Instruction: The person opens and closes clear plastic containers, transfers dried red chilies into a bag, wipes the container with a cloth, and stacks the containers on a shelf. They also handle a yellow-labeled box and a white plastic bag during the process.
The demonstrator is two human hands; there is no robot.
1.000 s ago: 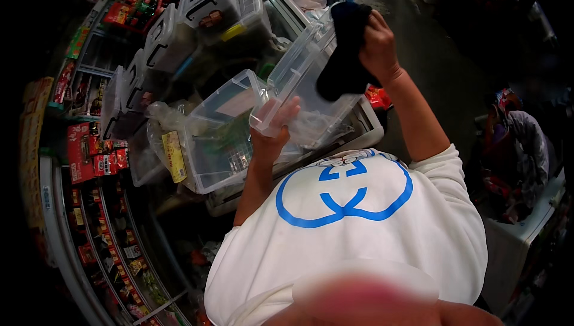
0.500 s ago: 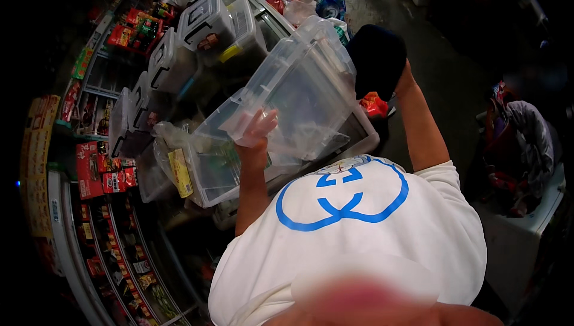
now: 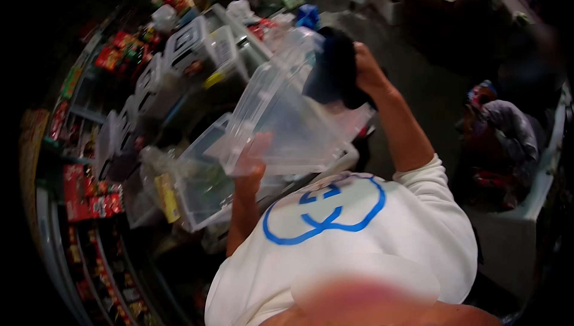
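A clear plastic storage box (image 3: 287, 126) is held tilted in front of my chest. My left hand (image 3: 250, 161) grips its near left end, with the fingers showing pale through the plastic. My right hand (image 3: 366, 69) is closed round a dark navy, soft-looking cloth (image 3: 332, 72). That cloth lies against the far right end of the box and partly over its wall. Motion blur hides the exact fold of the cloth. Below the held box stands another clear bin (image 3: 194, 206), lower and to the left.
Lidded clear boxes (image 3: 186, 45) are lined up at the left. Beyond them, shelves carry red packets (image 3: 89, 194). A yellow-labelled bag (image 3: 167, 197) sits beside the lower bin. On the right, a grey garment (image 3: 508, 123) lies on a white chest (image 3: 508, 230). Dark floor (image 3: 412, 69) shows between.
My right hand has brought the dark cloth leftward from beside the box onto its far end. The held box has tipped and shifted a little left. The whole view has swung slightly.
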